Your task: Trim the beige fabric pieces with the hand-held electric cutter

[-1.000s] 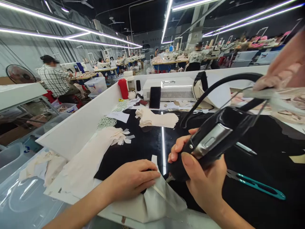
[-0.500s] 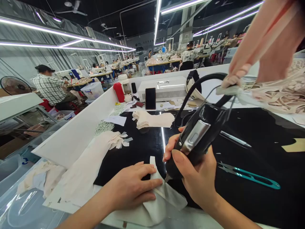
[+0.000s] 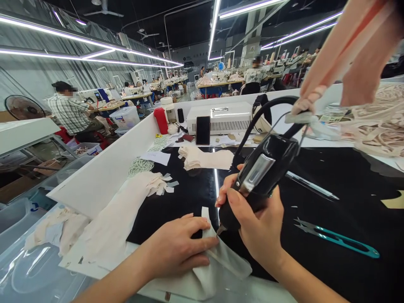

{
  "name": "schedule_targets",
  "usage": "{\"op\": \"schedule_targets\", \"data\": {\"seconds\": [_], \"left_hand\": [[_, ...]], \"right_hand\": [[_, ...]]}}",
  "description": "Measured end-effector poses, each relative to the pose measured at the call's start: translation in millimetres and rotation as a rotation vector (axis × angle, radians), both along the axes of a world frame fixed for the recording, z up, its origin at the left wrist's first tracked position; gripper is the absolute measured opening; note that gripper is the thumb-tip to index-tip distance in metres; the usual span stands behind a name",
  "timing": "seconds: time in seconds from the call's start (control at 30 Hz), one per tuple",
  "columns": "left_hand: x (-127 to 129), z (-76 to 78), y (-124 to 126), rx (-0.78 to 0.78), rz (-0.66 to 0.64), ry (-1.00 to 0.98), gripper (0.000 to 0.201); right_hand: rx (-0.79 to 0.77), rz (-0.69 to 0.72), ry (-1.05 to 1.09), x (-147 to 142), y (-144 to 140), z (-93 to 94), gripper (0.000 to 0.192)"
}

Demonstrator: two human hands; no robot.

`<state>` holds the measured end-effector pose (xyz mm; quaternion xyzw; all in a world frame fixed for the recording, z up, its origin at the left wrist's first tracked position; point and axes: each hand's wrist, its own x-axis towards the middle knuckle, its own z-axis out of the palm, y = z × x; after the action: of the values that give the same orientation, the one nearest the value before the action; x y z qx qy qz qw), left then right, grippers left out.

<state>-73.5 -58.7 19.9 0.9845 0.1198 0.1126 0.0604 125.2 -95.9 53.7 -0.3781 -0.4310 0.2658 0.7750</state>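
My left hand lies flat with fingers extended, pressing a cream fabric piece against the work surface. A pale strip of it sticks out beyond my fingers. My right hand is wrapped around a black corded handheld tool with a silver lever plate. The tool is tilted, and its narrow metal tip points down at the fabric edge, close to my left index fingertip. Whether the tip touches the fabric I cannot tell. Twisted pink cloth is tied to a loop at the tool's upper end.
Teal thread snips and a pen lie on the black mat at right. Stacked cream pieces lie left, another bundle ahead. Behind stand a phone and a vented white box. Low white walls edge the table.
The tool tip has shifted slightly left and away from me along the fabric edge, closer to my left index finger. My view has turned a little. Both hands keep their grip and pose.
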Motion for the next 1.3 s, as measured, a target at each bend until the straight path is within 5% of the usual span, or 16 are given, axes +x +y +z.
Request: {"op": "schedule_targets", "data": {"seconds": [0.33,1.3], "left_hand": [[2,0.1,-1,-0.04,0.001,-0.017,0.032],[6,-12.2,-1,-0.058,0.014,-0.122,0.039]], "right_hand": [[0.038,0.03,-0.016,-2,5,1.1,0.022],[-0.02,0.001,0.027,0,21,-6.2,0.028]]}}
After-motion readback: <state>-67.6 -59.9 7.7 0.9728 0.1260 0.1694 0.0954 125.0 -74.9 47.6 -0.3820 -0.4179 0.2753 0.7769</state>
